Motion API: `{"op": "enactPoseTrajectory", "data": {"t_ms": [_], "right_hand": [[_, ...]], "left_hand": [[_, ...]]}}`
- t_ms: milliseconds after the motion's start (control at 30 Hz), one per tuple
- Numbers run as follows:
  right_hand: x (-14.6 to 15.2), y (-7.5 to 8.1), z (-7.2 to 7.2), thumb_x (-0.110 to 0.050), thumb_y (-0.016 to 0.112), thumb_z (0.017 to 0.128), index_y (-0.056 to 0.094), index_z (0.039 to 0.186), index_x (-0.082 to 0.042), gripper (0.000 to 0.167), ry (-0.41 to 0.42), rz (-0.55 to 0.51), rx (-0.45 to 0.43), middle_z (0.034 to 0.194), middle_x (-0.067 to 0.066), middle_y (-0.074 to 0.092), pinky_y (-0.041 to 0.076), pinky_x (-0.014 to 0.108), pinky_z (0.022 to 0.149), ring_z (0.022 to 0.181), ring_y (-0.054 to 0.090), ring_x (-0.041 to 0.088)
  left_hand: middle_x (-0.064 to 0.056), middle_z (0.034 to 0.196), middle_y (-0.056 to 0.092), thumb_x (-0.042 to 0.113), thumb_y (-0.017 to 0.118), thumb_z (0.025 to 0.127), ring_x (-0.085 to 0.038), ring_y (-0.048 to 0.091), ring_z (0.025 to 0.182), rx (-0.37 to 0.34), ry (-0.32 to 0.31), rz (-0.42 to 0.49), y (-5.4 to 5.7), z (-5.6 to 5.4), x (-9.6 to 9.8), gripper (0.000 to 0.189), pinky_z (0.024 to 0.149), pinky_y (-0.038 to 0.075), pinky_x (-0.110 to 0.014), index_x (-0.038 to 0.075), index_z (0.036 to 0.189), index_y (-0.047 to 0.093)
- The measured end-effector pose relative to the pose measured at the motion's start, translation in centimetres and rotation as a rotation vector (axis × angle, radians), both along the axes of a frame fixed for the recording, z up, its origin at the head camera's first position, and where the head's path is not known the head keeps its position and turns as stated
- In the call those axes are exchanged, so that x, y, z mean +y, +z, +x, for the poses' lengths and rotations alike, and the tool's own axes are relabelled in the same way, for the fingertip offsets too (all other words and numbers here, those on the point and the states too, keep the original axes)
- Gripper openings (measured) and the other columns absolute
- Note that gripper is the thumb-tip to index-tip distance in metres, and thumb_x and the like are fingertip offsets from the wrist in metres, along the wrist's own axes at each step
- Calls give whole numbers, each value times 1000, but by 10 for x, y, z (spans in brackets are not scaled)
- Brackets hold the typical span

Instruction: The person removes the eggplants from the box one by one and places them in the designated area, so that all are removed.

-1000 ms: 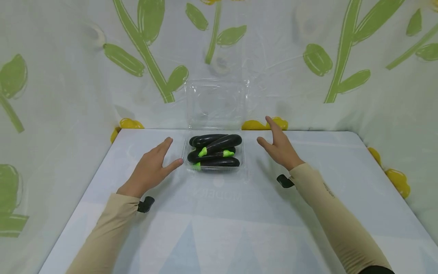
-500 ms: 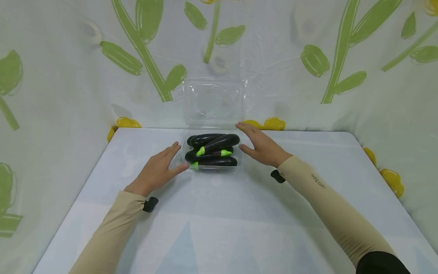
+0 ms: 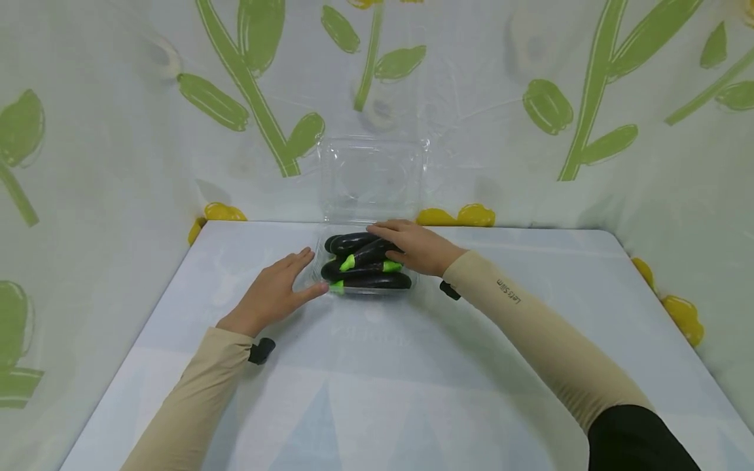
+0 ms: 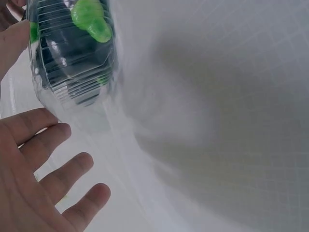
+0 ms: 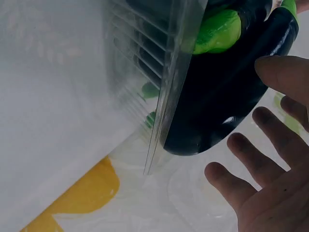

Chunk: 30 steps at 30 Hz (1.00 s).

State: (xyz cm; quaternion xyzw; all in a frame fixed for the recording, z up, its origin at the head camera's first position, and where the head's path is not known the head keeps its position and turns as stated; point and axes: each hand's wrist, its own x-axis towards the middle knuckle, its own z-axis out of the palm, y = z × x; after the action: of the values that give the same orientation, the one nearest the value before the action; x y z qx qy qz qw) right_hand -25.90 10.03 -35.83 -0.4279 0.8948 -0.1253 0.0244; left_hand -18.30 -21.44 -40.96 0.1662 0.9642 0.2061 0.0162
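Several dark eggplants with green stem ends lie piled in a clear plastic container [image 3: 415, 281] at the table's back. Its hinged lid [image 3: 372, 180] stands raised behind. My left hand [image 3: 271, 294] is at the container's left side, fingers spread, the thumb by the front left corner; the left wrist view shows fingertips close to the ribbed wall. My right hand [image 3: 425, 250] reaches over the right end of the top eggplant [image 3: 366, 252] and partly hides it. In the right wrist view the thumb overlaps that eggplant [image 5: 217, 106], the other fingers extended; contact is unclear.
The container stands on a white table [image 3: 365, 373] near its back edge. A white curtain [image 3: 471, 118] with green leaf and yellow flower prints hangs behind and at both sides.
My right hand has moved left from beside the container to above the eggplants. My left hand has shifted slightly right, closer to the container's left side. The container and eggplants look still.
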Motion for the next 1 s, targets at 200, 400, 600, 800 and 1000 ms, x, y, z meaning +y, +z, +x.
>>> {"op": "enactPoseTrajectory", "data": {"t_ms": [200,400,600,800,1000], "right_hand": [[-6,-2,2,-10,64,101,49,152,-12,53,15,23,19,147,10,54,41,41,113,137,48,29],[-9,-4,4,-8,64,100,56,146,-11,47,22,40,44,141,11,59,45,40,110,131,54,28],[-8,-3,5,-8,67,99,60,142,-11,44,24,10,62,137,10,60,48,40,108,127,56,27],[-6,1,6,-10,70,97,61,139,-11,42,40,-84,89,132,10,61,53,37,100,117,61,25],[-1,14,8,-16,67,100,54,144,-13,46,-18,-140,35,135,8,58,54,36,98,113,62,23]], "left_hand": [[-11,163,32,70,58,92,-39,31,148,-1,-1,-11,2,1,1,94,119,28,-57,8,158,35],[-11,163,32,68,58,93,-38,31,148,-4,1,-14,3,2,3,93,119,27,-57,8,158,34],[-11,164,32,68,58,93,-37,31,148,-12,-3,-9,4,2,4,92,119,27,-57,8,159,34],[-11,163,32,66,59,94,-37,32,148,-7,4,-20,4,2,4,91,119,28,-56,7,158,34],[-11,163,32,67,58,94,-36,32,148,-5,12,-19,6,3,2,92,119,28,-56,7,158,33]]}}
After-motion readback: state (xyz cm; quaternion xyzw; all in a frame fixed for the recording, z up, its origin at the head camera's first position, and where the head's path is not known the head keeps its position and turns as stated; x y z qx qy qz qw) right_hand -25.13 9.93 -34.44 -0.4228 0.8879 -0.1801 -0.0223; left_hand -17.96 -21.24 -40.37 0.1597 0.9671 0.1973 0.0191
